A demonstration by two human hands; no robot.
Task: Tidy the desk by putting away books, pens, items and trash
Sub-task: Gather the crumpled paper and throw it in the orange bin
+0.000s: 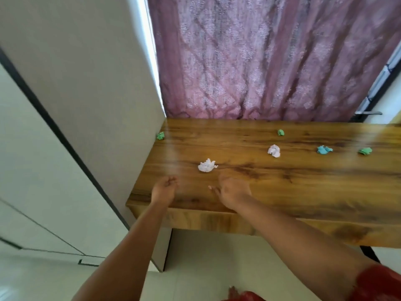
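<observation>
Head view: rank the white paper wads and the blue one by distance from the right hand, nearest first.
From the right hand:
1. White paper wad, near the desk's left end, just ahead of the hand and to its left.
2. Second white wad, mid-desk, farther back and to the right.
3. Blue wad, farther right again, towards the desk's right side.

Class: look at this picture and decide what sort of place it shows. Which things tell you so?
Probably a room in a home: a wooden desk against a curtain, beside a tall pale cabinet, with crumpled paper balls scattered on it.
</observation>
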